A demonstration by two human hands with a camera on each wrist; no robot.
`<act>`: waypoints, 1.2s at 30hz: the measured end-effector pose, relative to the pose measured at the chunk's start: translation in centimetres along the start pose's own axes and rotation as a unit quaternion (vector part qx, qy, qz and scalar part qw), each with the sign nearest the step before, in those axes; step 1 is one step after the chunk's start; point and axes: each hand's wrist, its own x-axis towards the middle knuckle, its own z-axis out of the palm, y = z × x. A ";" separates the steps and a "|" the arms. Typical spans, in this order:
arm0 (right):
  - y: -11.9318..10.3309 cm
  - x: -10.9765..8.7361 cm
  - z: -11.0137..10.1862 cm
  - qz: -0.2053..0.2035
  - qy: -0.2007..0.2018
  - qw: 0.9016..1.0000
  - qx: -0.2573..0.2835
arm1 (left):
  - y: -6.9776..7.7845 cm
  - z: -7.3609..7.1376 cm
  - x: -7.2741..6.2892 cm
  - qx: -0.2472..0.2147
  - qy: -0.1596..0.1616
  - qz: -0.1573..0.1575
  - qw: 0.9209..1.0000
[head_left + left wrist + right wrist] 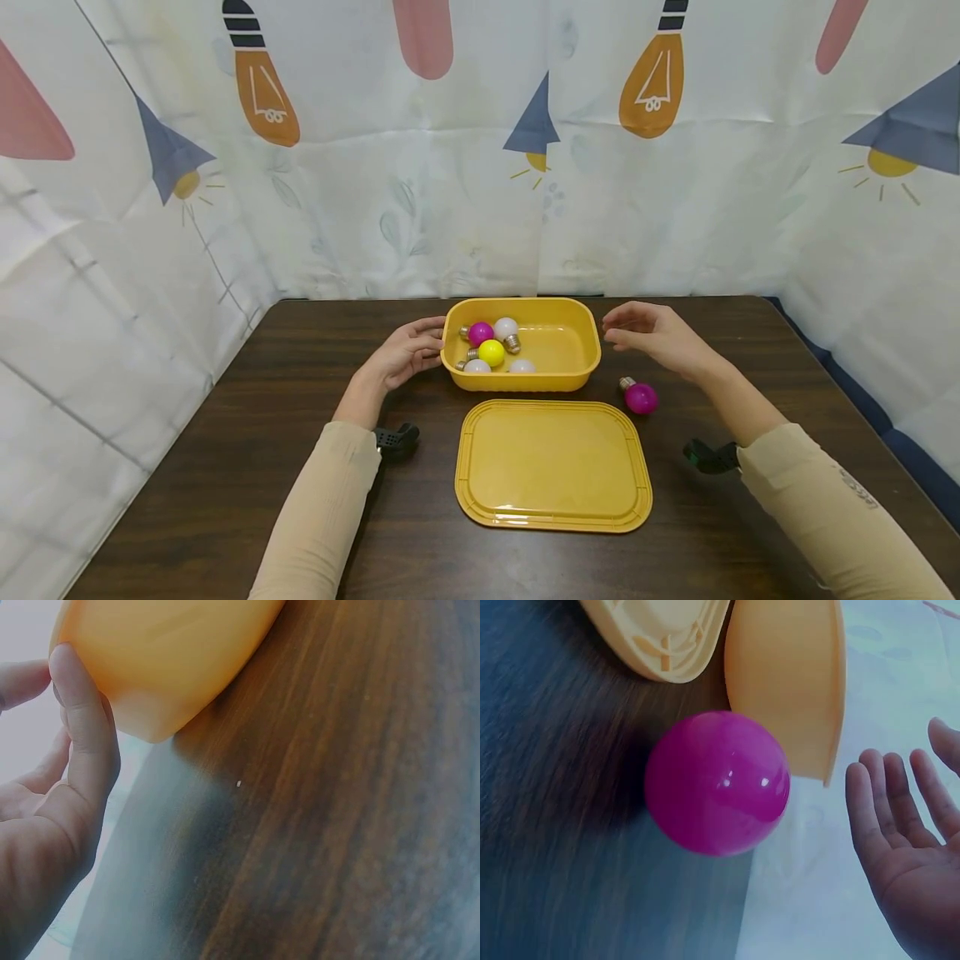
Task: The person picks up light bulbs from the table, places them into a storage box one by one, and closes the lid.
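In the head view a yellow plastic box point(558, 382) holds several small light bulbs at its left side: a magenta bulb point(481, 334), a yellow bulb point(491, 353) and white bulbs point(506, 327). My left hand point(401, 354) touches the box's left end with loosely bent fingers; in the left wrist view its thumb point(73, 682) lies against the outer wall near the rim. My right hand point(656, 335) hovers just off the box's right end, holding nothing, its fingers spread in the right wrist view. Below it another magenta bulb point(641, 398) lies on the table.
A flat yellow lid point(555, 467) lies on the dark wooden table point(225, 467) in front of the box. Behind the table hangs a white printed curtain point(465, 192). A blue edge point(862, 400) shows along the table's right side.
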 end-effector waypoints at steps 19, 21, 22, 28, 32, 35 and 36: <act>1.8 -2.8 -1.4 0.030 0.002 0.999 -0.040 | 0.0 0.1 0.1 -0.005 0.000 -0.006 1.000; 2.1 -3.0 -1.5 0.031 -0.003 0.999 -0.040 | 0.0 0.1 0.1 -0.006 -0.001 -0.004 1.000; 2.3 -3.1 -1.6 0.032 -0.006 0.999 -0.042 | 0.0 0.1 0.1 -0.006 -0.001 -0.004 1.000; 3.3 -3.6 -1.6 0.041 -0.016 0.998 -0.053 | 0.0 0.1 0.0 -0.007 -0.003 -0.002 1.000; 3.5 -4.1 -1.6 0.041 -0.021 0.998 -0.052 | -0.1 0.0 0.0 -0.008 -0.003 -0.002 1.000; 3.6 -4.4 -1.6 0.042 -0.027 0.997 -0.056 | -0.1 -0.1 0.1 -0.010 -0.004 -0.003 1.000; 3.7 -4.5 -1.6 0.043 -0.030 0.997 -0.060 | -0.1 -0.1 0.1 -0.008 -0.005 -0.002 1.000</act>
